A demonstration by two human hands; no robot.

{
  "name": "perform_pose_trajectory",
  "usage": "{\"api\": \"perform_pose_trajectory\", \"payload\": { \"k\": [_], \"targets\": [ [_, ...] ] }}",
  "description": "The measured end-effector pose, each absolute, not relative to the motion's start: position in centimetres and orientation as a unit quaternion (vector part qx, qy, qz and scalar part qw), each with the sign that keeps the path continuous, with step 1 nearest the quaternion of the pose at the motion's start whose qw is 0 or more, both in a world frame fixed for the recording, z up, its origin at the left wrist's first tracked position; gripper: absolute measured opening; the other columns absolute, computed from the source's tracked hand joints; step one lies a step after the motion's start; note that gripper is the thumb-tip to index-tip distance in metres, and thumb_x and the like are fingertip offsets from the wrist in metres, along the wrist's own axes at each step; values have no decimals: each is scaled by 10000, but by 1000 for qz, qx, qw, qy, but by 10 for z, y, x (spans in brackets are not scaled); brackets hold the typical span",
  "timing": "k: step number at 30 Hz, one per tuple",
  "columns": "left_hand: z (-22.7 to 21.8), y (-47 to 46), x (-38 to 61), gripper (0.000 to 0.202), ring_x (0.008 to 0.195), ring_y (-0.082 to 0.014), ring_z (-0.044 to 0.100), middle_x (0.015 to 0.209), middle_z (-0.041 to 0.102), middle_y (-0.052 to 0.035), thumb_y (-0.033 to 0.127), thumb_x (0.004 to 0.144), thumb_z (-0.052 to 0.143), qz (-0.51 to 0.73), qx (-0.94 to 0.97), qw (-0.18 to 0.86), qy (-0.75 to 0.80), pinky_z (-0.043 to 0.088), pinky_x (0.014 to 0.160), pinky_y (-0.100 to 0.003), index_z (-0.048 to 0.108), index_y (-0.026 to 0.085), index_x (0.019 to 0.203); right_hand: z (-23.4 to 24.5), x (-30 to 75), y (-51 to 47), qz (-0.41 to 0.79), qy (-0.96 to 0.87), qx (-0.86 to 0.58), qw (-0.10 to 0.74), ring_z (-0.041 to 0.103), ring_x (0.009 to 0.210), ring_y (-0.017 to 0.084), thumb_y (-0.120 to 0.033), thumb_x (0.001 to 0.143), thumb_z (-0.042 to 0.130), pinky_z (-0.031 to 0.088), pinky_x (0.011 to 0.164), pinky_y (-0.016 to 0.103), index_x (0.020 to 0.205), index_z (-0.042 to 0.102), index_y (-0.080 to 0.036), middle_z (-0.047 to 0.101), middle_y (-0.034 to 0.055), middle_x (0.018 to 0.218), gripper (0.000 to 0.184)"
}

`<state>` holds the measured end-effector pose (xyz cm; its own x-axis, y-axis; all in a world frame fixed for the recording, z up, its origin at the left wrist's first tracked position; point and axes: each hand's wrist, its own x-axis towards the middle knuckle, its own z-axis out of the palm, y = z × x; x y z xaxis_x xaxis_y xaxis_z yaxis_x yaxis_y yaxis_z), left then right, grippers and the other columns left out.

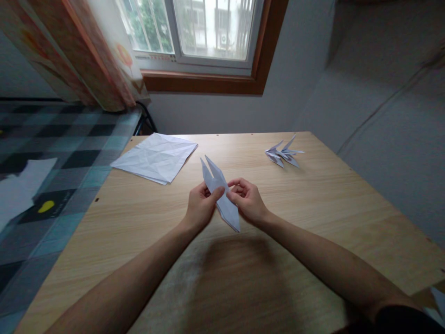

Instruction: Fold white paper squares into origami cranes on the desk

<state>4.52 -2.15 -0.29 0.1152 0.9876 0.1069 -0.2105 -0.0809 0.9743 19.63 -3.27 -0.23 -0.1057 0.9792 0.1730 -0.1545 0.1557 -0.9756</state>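
A folded white paper [227,211], long and narrow with two pointed prongs at its far end, is held above the wooden table between both hands. My left hand [202,206] grips its left side, thumb on top and fingers underneath. On the right edge, my right hand [248,198] pinches the paper between thumb and fingers, whose tips are partly hidden. Creased white paper squares [156,157] lie stacked at the table's far left. Toward the far right sit folded paper cranes [283,152], close together with their points spread.
The light wooden table [139,232] reaches to the wall beneath a window [212,30]. At left, a bed with a checked cover [86,134] carries white paper sheets [26,185]. A curtain [79,51] hangs behind it. More white paper [436,304] shows at the lower right corner.
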Motion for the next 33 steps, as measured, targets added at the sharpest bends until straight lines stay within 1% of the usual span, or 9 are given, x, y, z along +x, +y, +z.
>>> {"api": "perform_pose_trajectory", "payload": {
  "k": [5, 7, 10, 12, 16, 19, 21, 28, 33],
  "targets": [
    [1, -25, 48, 293, 747, -202, 686, 820, 737, -52, 376, 695, 807, 488, 533, 583, 373, 551, 697, -315, 705, 137, 831, -5, 197, -34, 506, -529, -406, 548, 571, 571, 116, -461, 738, 764, 455, 515, 235, 795, 631, -191, 636, -20, 669, 306],
    [2, -26, 48, 353, 729, -202, 698, 815, 737, -52, 356, 678, 820, 478, 526, 598, 371, 563, 679, -317, 669, 141, 913, -7, 198, -33, 496, -522, -418, 554, 568, 545, 120, -468, 765, 740, 444, 477, 230, 750, 611, -194, 630, -21, 637, 303],
    [3, -26, 47, 581, 603, -152, 671, 720, 699, 10, 269, 621, 848, 474, 509, 613, 376, 525, 572, -246, 554, 175, 1114, -11, 199, -30, 486, -499, -433, 572, 538, 474, 107, -455, 786, 715, 411, 423, 213, 763, 575, -200, 604, -42, 580, 292],
    [3, -25, 45, 663, 567, -130, 656, 697, 676, 43, 242, 617, 842, 476, 501, 619, 374, 491, 543, -209, 484, 204, 1174, -12, 200, -28, 482, -482, -436, 588, 525, 443, 100, -431, 780, 720, 399, 412, 201, 869, 558, -209, 590, -68, 555, 289],
    [2, -23, 45, 514, 591, -144, 668, 735, 682, 32, 273, 654, 807, 480, 495, 625, 365, 484, 544, -220, 479, 216, 1045, -13, 201, -25, 485, -452, -429, 613, 518, 416, 99, -399, 780, 715, 400, 416, 189, 1045, 444, -256, 584, -115, 552, 405],
    [2, -22, 44, 342, 546, -105, 595, 695, 641, 38, 274, 666, 782, 482, 518, 596, 379, 415, 501, -198, 551, 189, 903, -11, 203, -25, 477, -487, -423, 597, 510, 433, 92, -378, 807, 667, 406, 429, 193, 967, 501, -241, 557, -105, 559, 269],
    [3, -21, 43, 260, 546, -88, 549, 697, 616, 37, 264, 685, 749, 487, 526, 577, 390, 381, 500, -198, 631, 178, 900, -11, 206, -25, 463, -515, -424, 584, 506, 463, 91, -350, 824, 618, 414, 452, 204, 883, 578, -218, 548, -81, 574, 150],
    [4, -20, 42, 313, 617, -126, 557, 728, 661, -3, 208, 669, 642, 483, 495, 629, 355, 387, 562, -234, 691, 177, 977, -19, 212, -22, 462, -527, -414, 581, 530, 593, 123, -185, 727, 516, 431, 571, 245, 854, 717, -204, 626, -28, 674, 238],
    [2, -21, 41, 275, 486, -65, 393, 623, 572, 40, 180, 638, 654, 488, 496, 621, 362, 250, 479, -202, 665, 161, 912, -16, 212, -25, 476, -530, -400, 577, 548, 653, 125, -161, 686, 538, 426, 632, 247, 822, 744, -208, 669, -18, 723, 252]
  ]
}}
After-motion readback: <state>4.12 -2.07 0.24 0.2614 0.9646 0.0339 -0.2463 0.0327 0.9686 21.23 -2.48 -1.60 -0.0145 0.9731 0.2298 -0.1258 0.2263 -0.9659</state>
